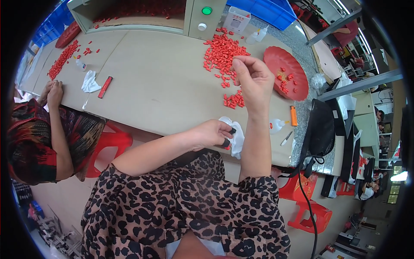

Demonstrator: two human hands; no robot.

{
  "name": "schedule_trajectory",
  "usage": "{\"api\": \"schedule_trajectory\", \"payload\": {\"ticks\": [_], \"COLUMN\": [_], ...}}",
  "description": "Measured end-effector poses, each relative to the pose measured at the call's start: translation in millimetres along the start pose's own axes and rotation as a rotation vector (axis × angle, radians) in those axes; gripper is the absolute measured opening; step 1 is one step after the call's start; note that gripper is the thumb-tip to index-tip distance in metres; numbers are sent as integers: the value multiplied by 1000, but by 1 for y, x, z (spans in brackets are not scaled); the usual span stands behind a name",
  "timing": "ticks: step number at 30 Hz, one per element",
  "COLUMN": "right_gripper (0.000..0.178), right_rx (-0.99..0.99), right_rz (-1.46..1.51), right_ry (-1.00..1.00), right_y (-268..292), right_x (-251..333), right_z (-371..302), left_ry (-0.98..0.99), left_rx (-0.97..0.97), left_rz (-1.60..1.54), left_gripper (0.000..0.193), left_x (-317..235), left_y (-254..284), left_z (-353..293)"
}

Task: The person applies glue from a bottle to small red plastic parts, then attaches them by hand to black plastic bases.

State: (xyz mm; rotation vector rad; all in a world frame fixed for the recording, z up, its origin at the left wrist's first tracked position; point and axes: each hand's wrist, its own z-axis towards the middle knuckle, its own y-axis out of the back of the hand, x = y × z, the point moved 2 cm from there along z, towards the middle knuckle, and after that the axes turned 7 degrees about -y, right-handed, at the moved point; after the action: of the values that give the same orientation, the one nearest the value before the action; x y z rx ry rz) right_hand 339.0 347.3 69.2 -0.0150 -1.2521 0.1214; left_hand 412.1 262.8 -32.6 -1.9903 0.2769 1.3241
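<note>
My left hand (210, 134), with black covers on two fingertips, is curled over a white cloth (236, 142) at the table's front edge. A small red piece (227, 147) shows at its lower fingertips. Raised over the table, my right hand (255, 82) has its thumb and forefinger pinched together; anything between them is too small to make out. Behind it spreads a large pile of small glossy red pieces (222, 52), with a smaller cluster (233, 100) nearer me. To the right lies a red scalloped tray (297, 69) holding several red pieces and thin yellowish bits.
A white bottle (277, 125), an orange lighter (294, 116) and a small pen-like tool (286, 138) lie right of my right forearm. Further back stand more bottles (257, 35), a white box (236, 20) and a metal cabinet (202, 17). A co-worker's hands (52, 93) rest at the left.
</note>
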Motion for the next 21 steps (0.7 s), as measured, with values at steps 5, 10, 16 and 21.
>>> {"api": "schedule_trajectory", "payload": {"ticks": [5,10,16,21], "right_gripper": [9,13,22,15], "right_rx": [-57,-104,-74,-21], "right_rz": [10,-119,-746,-1093], "right_ry": [164,77,-197,-166], "right_y": [16,47,52,47], "right_x": [45,45,-33,-41], "right_z": [-14,-55,-103,-120], "left_ry": [-90,-119,-249,-271], "left_rx": [-97,-128,-265,-293], "left_rz": [136,-75,-318,-515], "left_gripper": [49,39,23,21], "left_x": [-4,-14,-13,-15], "left_y": [5,5,29,39], "left_z": [9,-2,-9,-16]}}
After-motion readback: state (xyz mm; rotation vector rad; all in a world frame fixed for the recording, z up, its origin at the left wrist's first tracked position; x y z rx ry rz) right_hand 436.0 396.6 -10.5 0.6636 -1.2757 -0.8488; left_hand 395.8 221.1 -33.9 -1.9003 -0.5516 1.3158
